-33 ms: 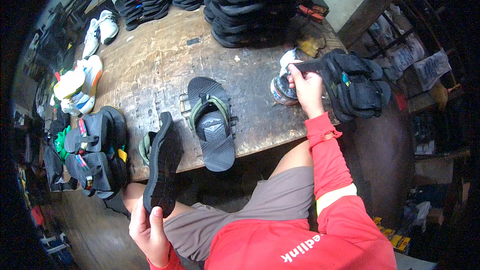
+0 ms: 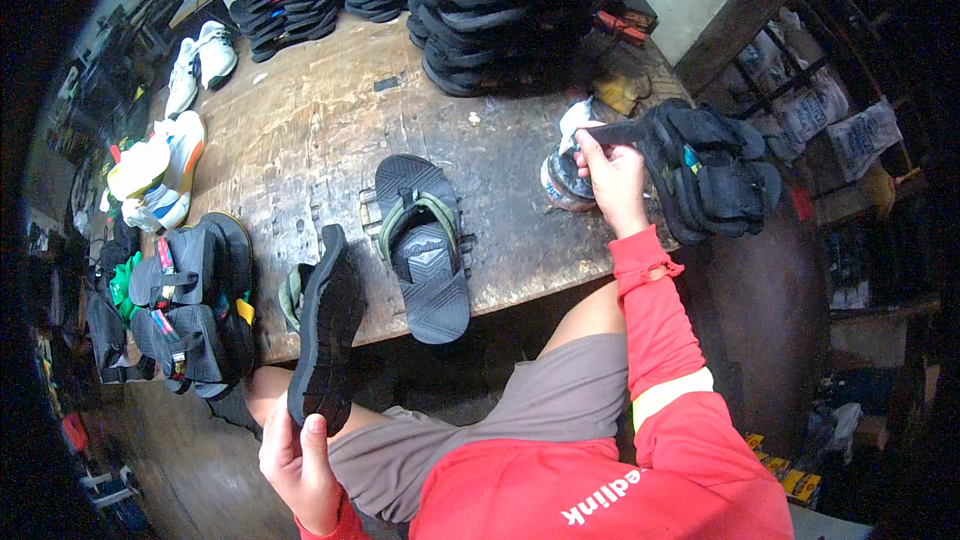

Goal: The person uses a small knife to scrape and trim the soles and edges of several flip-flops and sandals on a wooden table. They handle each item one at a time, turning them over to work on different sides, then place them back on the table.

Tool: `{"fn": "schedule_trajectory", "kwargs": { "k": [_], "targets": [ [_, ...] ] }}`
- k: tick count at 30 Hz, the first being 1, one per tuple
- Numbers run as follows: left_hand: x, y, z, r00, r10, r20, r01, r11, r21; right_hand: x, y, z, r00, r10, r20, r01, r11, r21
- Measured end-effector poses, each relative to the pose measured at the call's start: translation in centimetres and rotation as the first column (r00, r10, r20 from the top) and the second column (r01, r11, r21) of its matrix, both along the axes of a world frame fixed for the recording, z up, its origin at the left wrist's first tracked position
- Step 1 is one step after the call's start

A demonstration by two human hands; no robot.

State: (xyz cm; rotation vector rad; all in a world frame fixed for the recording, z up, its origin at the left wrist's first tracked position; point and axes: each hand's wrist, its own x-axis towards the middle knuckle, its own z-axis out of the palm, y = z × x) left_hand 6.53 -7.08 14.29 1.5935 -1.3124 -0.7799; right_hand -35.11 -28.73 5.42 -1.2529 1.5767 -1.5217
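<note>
My left hand (image 2: 300, 465) grips a black flip-flop (image 2: 328, 340) by one end, its sole edge-on and its green strap (image 2: 291, 295) facing left. A matching flip-flop (image 2: 436, 300) lies flat on the bench, footbed up, between my hands. At the right, my right hand (image 2: 612, 175) pinches a dark, flat handle (image 2: 618, 130) above a round can (image 2: 562, 185). The handle's working end is hidden, so I cannot tell its kind. Whitish material (image 2: 575, 120) sticks up at the can's rim, beside my fingertips.
Black sandals (image 2: 710, 170) are piled right of the can; more sandals (image 2: 185, 290) stand at the bench's left edge. Tall stacks of black soles (image 2: 500, 30) line the back of the wooden bench (image 2: 300, 110). Light-coloured shoes (image 2: 180, 160) lie at the left.
</note>
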Motion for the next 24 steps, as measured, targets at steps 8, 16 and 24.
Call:
{"fn": "schedule_trajectory", "kwargs": {
  "k": [8,16,24],
  "targets": [
    [-0.2,0.3,-0.2,0.999,0.024,-0.036,-0.023,0.999,0.045,0.1,0.1,0.0,0.999,0.002,-0.051,-0.002,1.0,-0.002],
    [-0.3,-0.1,-0.3,0.999,-0.05,0.003,0.051,0.998,-0.046,0.5,0.3,1.0,1.0,-0.001,-0.01,0.0,1.0,-0.031],
    [-1.5,-1.3,0.1,0.936,-0.065,0.347,0.146,0.966,-0.212,6.2,7.3,5.1,0.946,0.107,0.307,-0.033,0.971,-0.237]
  ]
}}
